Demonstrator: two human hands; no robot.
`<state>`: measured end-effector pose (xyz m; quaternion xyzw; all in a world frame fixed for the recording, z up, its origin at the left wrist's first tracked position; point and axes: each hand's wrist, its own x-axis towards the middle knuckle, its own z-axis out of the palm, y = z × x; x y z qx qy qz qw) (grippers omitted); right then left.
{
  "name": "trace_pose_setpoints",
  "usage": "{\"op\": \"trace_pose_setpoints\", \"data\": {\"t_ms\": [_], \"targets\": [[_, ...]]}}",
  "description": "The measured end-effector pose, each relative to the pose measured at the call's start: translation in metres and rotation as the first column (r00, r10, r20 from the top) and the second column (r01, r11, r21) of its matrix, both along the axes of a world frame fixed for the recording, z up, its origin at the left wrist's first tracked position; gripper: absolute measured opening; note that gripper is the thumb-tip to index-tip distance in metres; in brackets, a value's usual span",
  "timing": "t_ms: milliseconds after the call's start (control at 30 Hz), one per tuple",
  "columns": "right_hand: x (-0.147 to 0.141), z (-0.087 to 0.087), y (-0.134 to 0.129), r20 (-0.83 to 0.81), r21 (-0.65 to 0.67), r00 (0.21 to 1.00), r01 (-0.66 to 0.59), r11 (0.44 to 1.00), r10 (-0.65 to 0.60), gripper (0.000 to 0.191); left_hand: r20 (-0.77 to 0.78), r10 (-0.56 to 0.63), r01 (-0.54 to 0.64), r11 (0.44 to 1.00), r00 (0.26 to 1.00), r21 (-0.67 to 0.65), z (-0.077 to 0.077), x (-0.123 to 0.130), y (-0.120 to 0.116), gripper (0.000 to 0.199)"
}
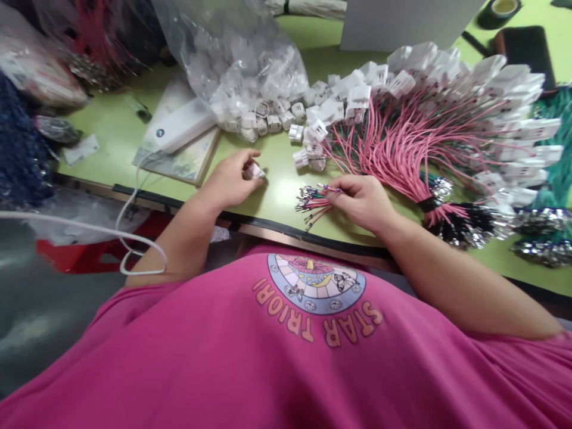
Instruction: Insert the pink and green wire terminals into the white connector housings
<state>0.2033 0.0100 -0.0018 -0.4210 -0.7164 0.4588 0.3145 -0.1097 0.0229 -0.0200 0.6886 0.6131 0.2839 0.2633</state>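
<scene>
- Left hand (235,179): thumb and bent fingers closed around 1 small white connector housing (254,172); index finger stands partly away. Housing is turned toward the right hand; perhaps held at the fingertips for easy turning.
- Right hand (360,199): thumb and fingers pinch a bunch of pink and green crimped wires (313,205). Metal terminals point toward the left hand; presumably gripped just behind the tips to keep them fanned and reachable.
- Beyond and between the 2 hands: loose white housings (297,132) on the green table (277,193), spilling from a clear plastic bag (245,59). Likely put there for short reach.
- Just beyond the right hand and to its right: pink wire bundle (397,143), white housings at its far ends, gathered by a black band (428,204), probably against tangling.
- Beyond the left hand, to its left: white corded device (187,125) lying on a picture-printed board (203,161). Round blue-and-white mark on device; brand not legible.
- Farther left of that hand: paper slip (81,149); print too small.
- Nearer the body than either hand: magenta shirt (268,369), lettering reads "STAR TRIORI".
</scene>
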Motion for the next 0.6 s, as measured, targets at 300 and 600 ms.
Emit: {"op": "trace_pose_setpoints", "data": {"t_ms": [300, 600], "targets": [[0.003, 0.008, -0.006, 0.046, 0.097, 0.992, 0.114, 0.989, -0.119, 0.015, 0.638, -0.171, 0.417, 0.871, 0.751, -0.258, 0.028, 0.088, -0.011, 0.045], [0.005, 0.007, -0.006, 0.029, 0.09, 0.986, 0.161, 0.983, -0.164, 0.006, 0.725, -0.013, 0.382, 0.857, 0.689, -0.347, 0.017, 0.095, -0.004, 0.035]]}}
